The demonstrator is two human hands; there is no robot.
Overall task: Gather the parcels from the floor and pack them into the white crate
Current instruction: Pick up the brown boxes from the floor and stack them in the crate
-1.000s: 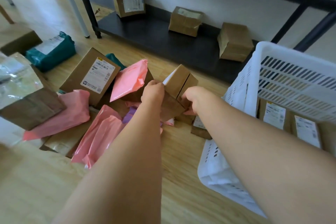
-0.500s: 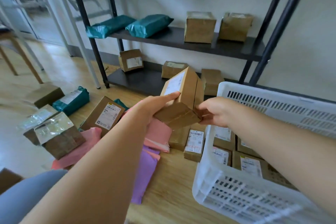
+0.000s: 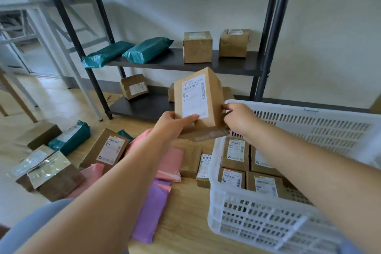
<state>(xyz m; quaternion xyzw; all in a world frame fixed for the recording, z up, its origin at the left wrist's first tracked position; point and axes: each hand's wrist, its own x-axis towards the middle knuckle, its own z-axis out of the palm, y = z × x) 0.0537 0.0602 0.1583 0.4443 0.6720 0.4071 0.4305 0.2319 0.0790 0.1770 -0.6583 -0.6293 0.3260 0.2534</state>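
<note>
Just beside the far left corner of the white crate, both hands hold one brown cardboard box upright in the air, with its white label facing the camera. The left hand grips the lower left edge, thumb lying across the bottom of the label; the right hand pinches the lower right edge. Labelled boxes lie flat side by side inside the crate. Pink mailers, a purple mailer and more brown boxes lie on the wooden floor left of the crate. Behind stands a dark shelf rack with two teal mailers
</note>
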